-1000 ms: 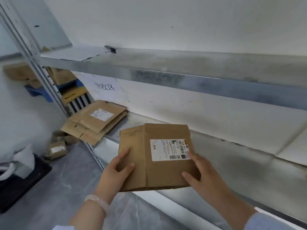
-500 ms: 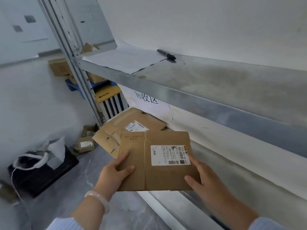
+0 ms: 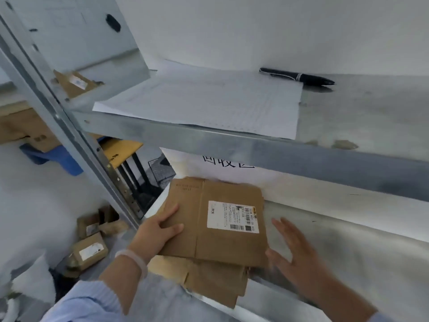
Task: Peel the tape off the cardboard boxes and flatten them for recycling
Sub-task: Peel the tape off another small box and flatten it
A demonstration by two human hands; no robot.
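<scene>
Flattened box (image 3: 185,238) sits on the stack of flattened cardboard (image 3: 216,282) on the lower shelf (image 3: 348,252), its crease running away from the person. Left hand (image 3: 157,231) grips the left edge, thumb on top. Right hand (image 3: 299,256) hovers just off the right edge, fingers spread, holding nothing. The left looks set to let go.

Single head view, looking forward and down, close over the lower shelf (image 3: 348,247)
</scene>
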